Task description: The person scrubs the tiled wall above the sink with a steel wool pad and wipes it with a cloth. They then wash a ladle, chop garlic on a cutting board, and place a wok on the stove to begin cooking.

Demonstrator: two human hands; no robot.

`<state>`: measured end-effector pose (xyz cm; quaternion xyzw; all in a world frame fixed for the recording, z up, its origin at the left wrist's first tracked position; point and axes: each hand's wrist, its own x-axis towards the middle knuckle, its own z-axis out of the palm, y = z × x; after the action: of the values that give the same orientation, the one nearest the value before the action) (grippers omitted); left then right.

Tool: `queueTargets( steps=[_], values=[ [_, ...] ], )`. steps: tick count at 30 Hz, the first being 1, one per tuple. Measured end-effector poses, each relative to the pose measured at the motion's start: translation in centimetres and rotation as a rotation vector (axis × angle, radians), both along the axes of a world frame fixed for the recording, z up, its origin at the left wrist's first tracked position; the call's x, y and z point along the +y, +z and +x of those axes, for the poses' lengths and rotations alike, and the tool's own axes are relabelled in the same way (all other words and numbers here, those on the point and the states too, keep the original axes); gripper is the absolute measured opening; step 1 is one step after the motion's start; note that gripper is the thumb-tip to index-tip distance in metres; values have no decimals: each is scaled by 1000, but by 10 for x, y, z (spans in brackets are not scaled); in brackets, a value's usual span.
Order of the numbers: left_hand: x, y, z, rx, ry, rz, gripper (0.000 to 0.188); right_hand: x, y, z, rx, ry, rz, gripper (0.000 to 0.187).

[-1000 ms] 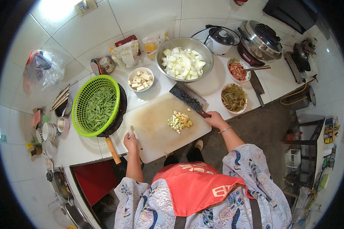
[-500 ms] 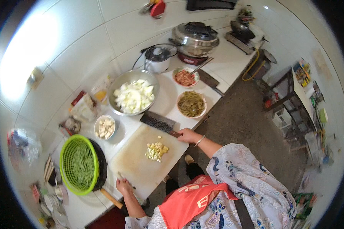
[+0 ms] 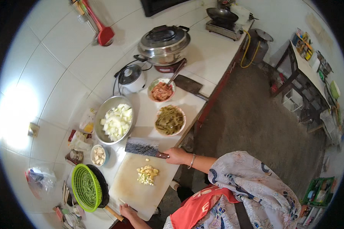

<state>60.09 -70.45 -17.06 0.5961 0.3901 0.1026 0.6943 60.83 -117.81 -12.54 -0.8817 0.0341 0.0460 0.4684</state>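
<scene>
Dark rectangular metal cleaver [image 3: 142,146]: at the far edge of a white rectangular cutting board [image 3: 126,187].
Right hand [image 3: 176,155]: we clench the cleaver's brown handle [image 3: 163,155].
Left hand [image 3: 128,211]: our fingers seem to grasp the board's near edge.
Pale yellow chopped pile [image 3: 147,175]: on the board.
View: just swung rightward; our grips unchanged, chopped pile undisturbed.

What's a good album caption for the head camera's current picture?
Right hand holding a cleaver, left hand gripping the cutting board, with chopped aromatics piled on the board.
</scene>
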Motion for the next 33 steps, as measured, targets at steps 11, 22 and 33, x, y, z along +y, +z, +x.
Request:
queueTargets(
  steps=[11, 22, 33],
  values=[
    [-190, 109, -4, -145, -429, -139, 49, -194, 115, -91, -84, -196, -79, 20],
    [-542, 130, 59, -229, -725, -303, 18, -430, 131, -150, -14, -641, -55, 24],
    [-773, 35, 128, -165, -833, -305, 17, -645, 96, -99, 115, -793, -32, 30]
  ],
)
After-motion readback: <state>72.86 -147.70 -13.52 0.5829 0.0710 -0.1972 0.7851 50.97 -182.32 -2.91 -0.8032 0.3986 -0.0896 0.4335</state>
